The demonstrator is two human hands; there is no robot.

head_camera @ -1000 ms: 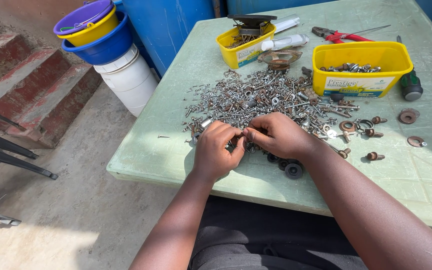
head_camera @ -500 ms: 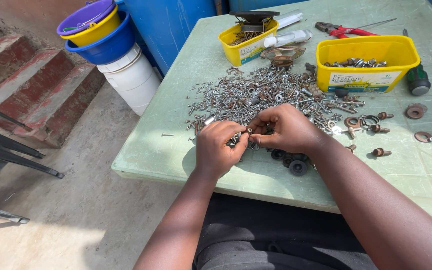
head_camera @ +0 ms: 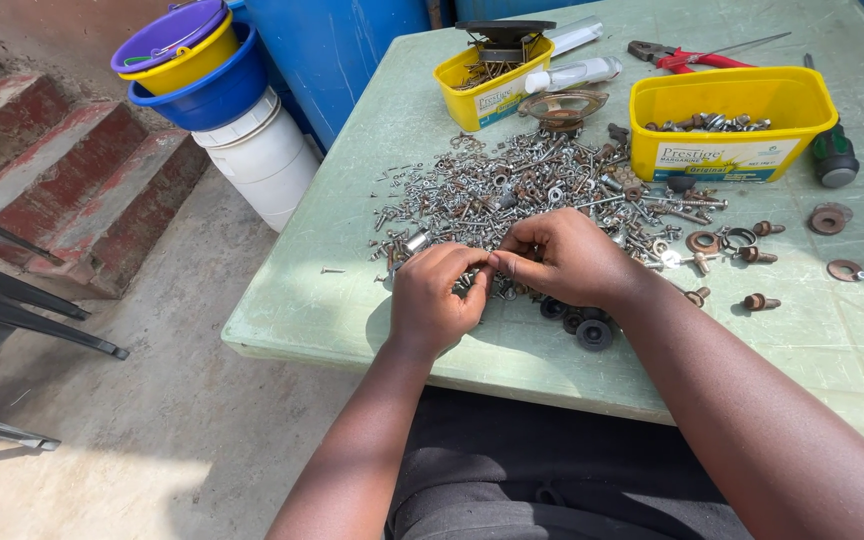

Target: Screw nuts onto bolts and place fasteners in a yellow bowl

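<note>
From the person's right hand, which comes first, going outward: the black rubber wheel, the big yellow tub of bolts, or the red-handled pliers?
From the right hand:
1. Black rubber wheel, just below it at the table's near edge.
2. Big yellow tub, up to its right.
3. Red-handled pliers, beyond the tub.

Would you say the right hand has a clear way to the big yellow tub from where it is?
Probably yes: the big yellow tub stands open-topped just beyond the right hand, with only low loose screws between.

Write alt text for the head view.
Left hand and right hand meet fingertip to fingertip over a pile of screws and nuts on a pale green table. Two yellow tubs stand behind the pile.
</note>
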